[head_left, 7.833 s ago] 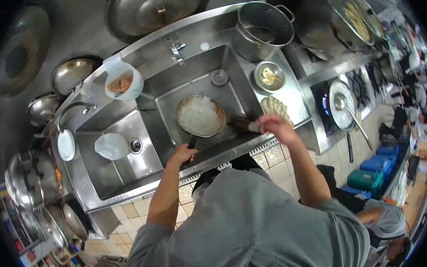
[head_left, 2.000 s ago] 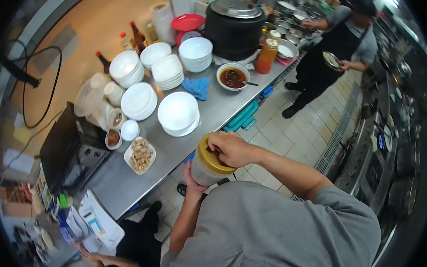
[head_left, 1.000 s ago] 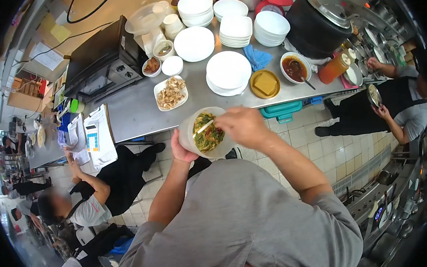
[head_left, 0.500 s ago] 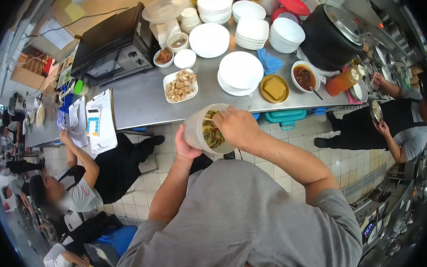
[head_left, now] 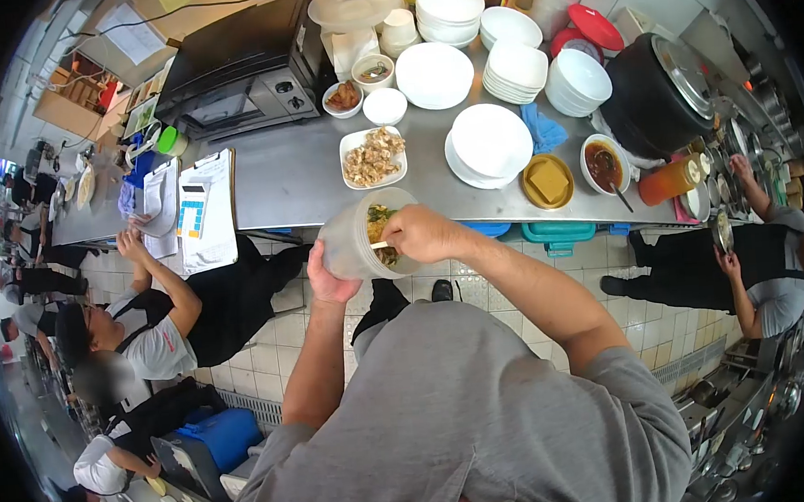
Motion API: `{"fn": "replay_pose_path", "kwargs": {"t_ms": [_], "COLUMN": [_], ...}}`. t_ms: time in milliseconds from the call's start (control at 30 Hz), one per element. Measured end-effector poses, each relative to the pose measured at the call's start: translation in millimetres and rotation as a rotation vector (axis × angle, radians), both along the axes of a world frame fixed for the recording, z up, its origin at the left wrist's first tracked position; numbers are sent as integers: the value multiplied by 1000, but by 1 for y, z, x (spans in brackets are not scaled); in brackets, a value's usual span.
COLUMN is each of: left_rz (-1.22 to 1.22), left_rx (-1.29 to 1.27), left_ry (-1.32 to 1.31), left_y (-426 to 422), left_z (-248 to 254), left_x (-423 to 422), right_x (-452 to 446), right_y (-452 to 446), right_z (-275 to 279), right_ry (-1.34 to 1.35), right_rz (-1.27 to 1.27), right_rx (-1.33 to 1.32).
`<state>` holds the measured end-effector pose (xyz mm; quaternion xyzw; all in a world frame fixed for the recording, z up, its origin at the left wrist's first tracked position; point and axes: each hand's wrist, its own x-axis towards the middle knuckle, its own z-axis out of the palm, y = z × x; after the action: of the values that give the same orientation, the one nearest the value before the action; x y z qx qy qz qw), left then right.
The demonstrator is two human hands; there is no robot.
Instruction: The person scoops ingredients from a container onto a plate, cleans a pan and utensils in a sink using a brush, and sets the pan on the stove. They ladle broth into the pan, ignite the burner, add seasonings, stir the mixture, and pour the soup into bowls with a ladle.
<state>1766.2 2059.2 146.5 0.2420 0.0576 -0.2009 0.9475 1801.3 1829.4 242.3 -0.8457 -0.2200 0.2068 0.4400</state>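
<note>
A translucent plastic jar (head_left: 346, 245) is tilted in front of me, its open mouth turned to the right. My left hand (head_left: 330, 276) is wrapped round its left side and base. Green and yellow chopped food (head_left: 381, 217) shows inside the mouth. At the mouth, my right hand (head_left: 417, 234) pinches a white utensil handle (head_left: 380, 245) whose lower end is hidden in the food. The gold lid (head_left: 547, 181) lies on the steel counter (head_left: 274, 190), near a white dish of brown crumbly pieces (head_left: 373, 158) and a stack of white plates (head_left: 490, 144).
Behind are stacked bowls (head_left: 450, 11), a black oven (head_left: 234, 68) and a large black pot (head_left: 650, 93). A bowl of red sauce (head_left: 604, 165) and orange bottles (head_left: 669, 181) stand at right. A co-worker (head_left: 171, 320) is at left by a clipboard (head_left: 208, 212); another (head_left: 698, 270) is at right.
Since the sink view, the scene has become the counter. The gold lid has moved from the jar onto the counter. My right hand has gone to the jar's mouth, and the jar has tilted further.
</note>
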Motion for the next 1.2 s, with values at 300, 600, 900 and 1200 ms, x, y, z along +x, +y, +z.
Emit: {"fn": "replay_pose_path", "kwargs": {"t_ms": [300, 600, 900, 1200], "left_rz": [60, 92, 67, 73], "left_rx": [-47, -8, -13, -34], "left_ry": [100, 159, 193, 51], "left_y": [49, 81, 78, 74], "left_z": [-8, -7, -8, -1], "left_x": [55, 76, 79, 89], "right_x": [84, 137, 145, 74], "right_y": [-25, -2, -9, 54], "right_z": [32, -38, -47, 41], "right_ry": [72, -198, -440, -593], "right_rz": [-258, -406, -409, -132], "right_rx": [21, -189, -533, -217]}}
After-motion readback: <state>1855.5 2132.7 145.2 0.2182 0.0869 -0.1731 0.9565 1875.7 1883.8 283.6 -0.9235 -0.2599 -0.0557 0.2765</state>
